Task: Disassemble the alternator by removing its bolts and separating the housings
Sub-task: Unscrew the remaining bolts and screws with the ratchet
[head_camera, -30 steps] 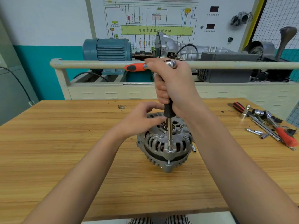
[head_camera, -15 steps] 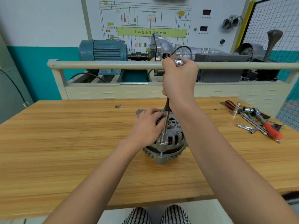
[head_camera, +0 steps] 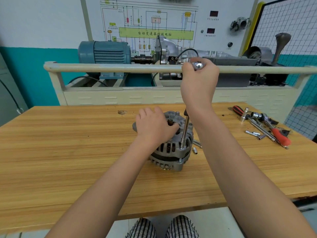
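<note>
Hands: left hand (head_camera: 155, 127) clamps alternator (head_camera: 171, 148) top, desk (head_camera: 68, 152) centre; right hand (head_camera: 199, 83) grips ratchet head (head_camera: 198, 65) at 12 o'clock, socket extension (head_camera: 185, 133) seated on bolt (head_camera: 182, 148). Looks heavy, rigid cast metal; best held by housing rim.

— Showing as dull cast grey metal, that alternator (head_camera: 173, 150), matt and faintly grainy along the ribbed housing?

— Yes, and gleaming brighter on the socket extension bar (head_camera: 185, 132), smooth polished steel, with a mirror-like chrome ratchet head (head_camera: 198, 65) catching light above.

— Lying under it all, a wooden workbench (head_camera: 68, 152): striped laminated grain, satin-varnished, smooth.

— Off to the right, glinting among loose chrome sockets (head_camera: 253, 133), and looking rubbery and matt on the red ratchet handle (head_camera: 281, 137).

— Behind, wearing semi-gloss blue paint on the electric motor (head_camera: 104, 52); below, looking like soft checked cloth on the trousers (head_camera: 181, 227).
</note>
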A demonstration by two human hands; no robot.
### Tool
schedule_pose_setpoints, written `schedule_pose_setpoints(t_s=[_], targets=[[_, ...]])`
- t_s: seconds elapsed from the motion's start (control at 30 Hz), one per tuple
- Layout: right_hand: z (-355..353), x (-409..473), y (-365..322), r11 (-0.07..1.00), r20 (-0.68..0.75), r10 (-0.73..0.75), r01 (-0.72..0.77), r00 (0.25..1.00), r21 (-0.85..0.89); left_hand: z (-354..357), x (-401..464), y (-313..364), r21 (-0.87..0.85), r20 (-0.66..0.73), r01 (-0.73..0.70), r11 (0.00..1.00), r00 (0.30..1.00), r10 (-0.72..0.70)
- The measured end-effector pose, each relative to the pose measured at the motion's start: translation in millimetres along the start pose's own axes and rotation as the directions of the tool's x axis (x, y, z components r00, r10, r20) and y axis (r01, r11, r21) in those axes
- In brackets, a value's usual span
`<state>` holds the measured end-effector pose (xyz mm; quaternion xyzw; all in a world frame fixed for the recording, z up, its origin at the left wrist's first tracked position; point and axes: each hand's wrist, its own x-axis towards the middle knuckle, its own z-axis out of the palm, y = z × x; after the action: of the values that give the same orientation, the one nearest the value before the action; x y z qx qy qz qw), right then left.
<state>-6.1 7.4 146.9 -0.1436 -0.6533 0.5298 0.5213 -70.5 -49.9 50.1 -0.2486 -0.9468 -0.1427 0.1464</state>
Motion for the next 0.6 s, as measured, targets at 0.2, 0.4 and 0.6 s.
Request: schedule_pose_setpoints(t_s=[0.2,0.4,0.6], targets=[[4,-3,1,0.994,0.262,-0.068,0.042,0.963,0.104,5,3,2,0.029,0.078,0.076,0.997,0.994,-0.078],[17,-5,0,0.990,0.501,-0.044,-0.031,0.864,0.140,1,2,0,-0.009,0.100,0.056,0.998,0.993,-0.055],[19,-13,-1,0.981,0.619,-0.070,-0.059,0.782,0.186,0,3,-3,-0.038,0.119,0.024,0.999,0.993,-0.020]])
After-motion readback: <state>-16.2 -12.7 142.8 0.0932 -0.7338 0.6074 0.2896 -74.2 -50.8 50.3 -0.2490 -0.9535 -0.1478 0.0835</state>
